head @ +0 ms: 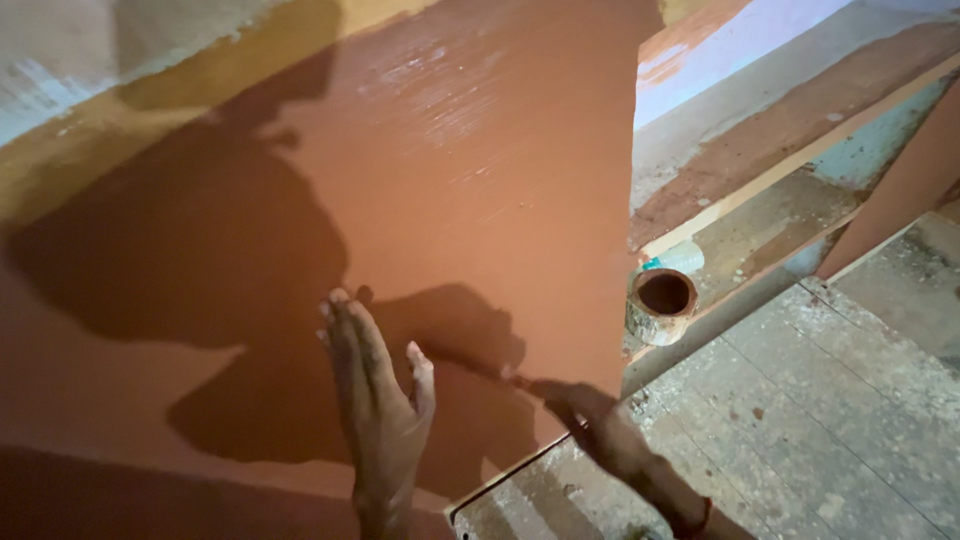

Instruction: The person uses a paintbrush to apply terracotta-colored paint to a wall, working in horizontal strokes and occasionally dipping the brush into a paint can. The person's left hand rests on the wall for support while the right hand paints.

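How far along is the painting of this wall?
Most of the wall already carries wet, glossy red-brown paint. In hand: the right hand works a brush near the lower corner, while the left hand lies flat on the wall. Left: the yellow strip at the upper left is unpainted.

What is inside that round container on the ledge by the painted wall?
The round container shows only a dark opening with a reddish-brown stained rim; its contents are lost in shadow. A pale plastic bottle lies just behind it. The container's base on the ledge is hidden by its own wall.
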